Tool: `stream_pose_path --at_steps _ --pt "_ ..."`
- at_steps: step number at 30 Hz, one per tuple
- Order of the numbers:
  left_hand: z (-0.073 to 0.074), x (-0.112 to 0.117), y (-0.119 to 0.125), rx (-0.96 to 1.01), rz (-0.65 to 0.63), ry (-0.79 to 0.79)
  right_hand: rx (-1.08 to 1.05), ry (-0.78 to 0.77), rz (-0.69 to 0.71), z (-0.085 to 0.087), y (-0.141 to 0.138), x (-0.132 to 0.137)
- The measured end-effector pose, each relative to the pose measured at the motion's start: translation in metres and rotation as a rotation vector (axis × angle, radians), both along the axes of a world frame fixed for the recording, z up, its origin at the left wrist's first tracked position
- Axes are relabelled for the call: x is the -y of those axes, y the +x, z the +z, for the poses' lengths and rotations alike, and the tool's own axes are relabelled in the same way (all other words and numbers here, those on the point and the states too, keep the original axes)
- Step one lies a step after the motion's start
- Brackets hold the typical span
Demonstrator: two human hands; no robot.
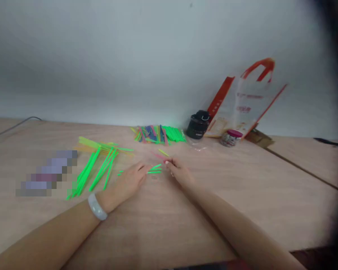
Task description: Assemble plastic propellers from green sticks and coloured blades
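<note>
Both my hands rest on a wooden table over a few short green strips. My left hand, with a pale bracelet on its wrist, lies flat with the fingers stretched towards the strips. My right hand is curled, its fingertips pinched at the right end of those strips; a pink strip and a yellow-green one lie just beyond it. To the left lies a spread of long green strips.
A mixed pile of coloured strips lies at the back by the wall. Right of it stand a black round container, a small jar with a pink lid and a white-and-orange bag. A blurred patch covers something at left.
</note>
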State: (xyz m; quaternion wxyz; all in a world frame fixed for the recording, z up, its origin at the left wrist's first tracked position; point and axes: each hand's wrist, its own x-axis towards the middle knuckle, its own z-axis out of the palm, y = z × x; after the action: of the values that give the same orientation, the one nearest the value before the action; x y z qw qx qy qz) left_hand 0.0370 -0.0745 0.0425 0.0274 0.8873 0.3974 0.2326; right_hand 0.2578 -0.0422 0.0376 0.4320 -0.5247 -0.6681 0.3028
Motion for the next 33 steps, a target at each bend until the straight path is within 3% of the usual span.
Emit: stream_pose_path --at_steps 4,9,21,25,33 --pt "0.002 0.001 0.0 0.033 -0.003 -0.028 -0.296 -0.243 0.123 0.002 -0.009 0.007" --pt "0.004 0.003 0.001 0.02 0.015 -0.027 -0.44 -0.276 0.198 0.0 -0.016 0.011" --pt "0.001 0.002 0.005 0.066 0.06 0.017 -0.244 -0.193 0.236 0.001 -0.029 0.024" --pt "0.0 0.003 0.005 0.036 0.074 0.028 -0.176 -0.155 0.184 -0.004 -0.031 0.026" --pt "-0.001 0.006 0.007 -0.061 0.078 0.051 -0.06 -0.018 0.215 -0.005 -0.034 0.033"
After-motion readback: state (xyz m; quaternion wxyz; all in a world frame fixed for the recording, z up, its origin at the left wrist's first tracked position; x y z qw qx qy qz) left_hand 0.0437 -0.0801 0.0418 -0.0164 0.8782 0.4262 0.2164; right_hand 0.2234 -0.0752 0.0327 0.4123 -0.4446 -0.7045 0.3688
